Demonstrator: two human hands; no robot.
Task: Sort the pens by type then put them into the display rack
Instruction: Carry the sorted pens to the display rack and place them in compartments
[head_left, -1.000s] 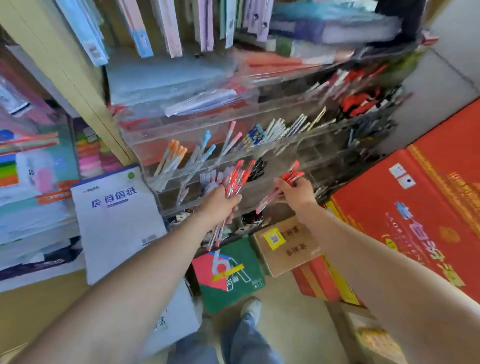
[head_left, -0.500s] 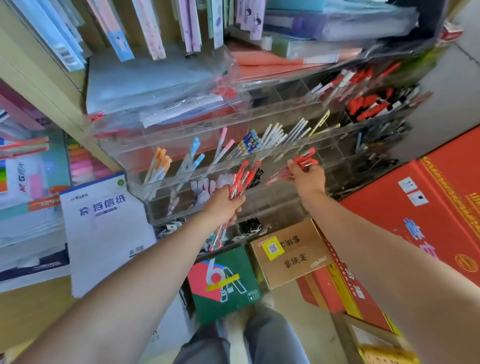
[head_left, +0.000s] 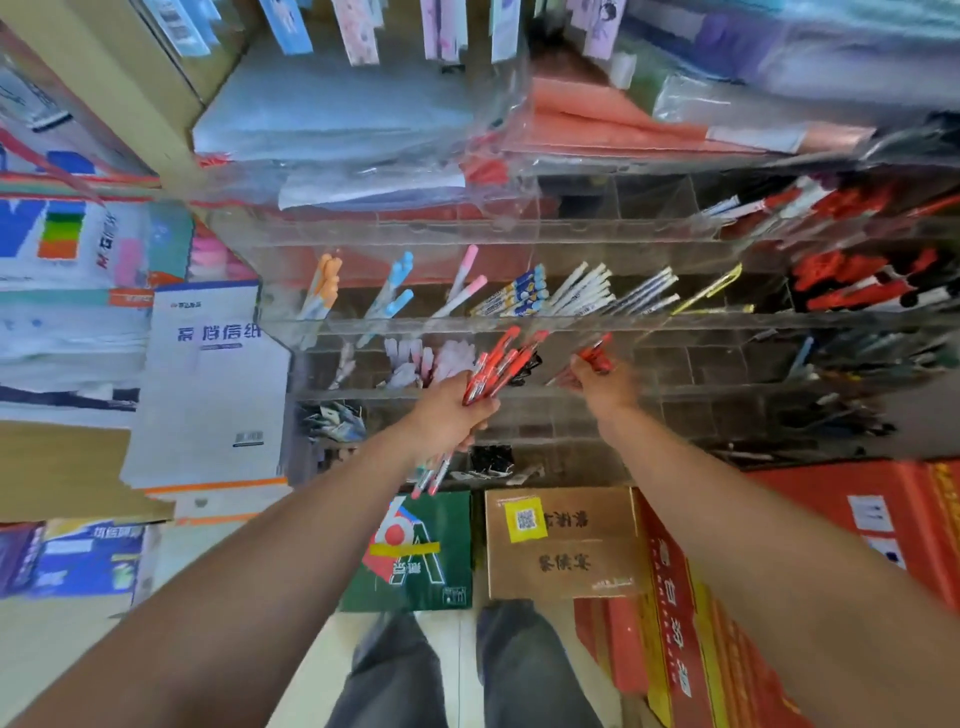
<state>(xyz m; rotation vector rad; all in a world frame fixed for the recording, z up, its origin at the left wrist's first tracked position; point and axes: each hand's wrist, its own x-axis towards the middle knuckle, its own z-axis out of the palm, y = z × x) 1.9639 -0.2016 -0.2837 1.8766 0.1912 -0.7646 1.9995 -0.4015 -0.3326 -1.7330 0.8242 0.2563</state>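
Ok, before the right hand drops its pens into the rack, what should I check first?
1. Left hand grips the red pen bundle: ok, fingers curled round it.
2. Right hand holds its few red pens: ok, pinched in the fingers.
3. Both hands hold one type: colour matches, model cannot tell.
4. Compartment of the display rack ahead of the right hand is free: cannot tell through the clear walls.
5. Right hand is at the stocked red pens: not ok, those sit further right and a tier higher, so this may be the wrong slot.
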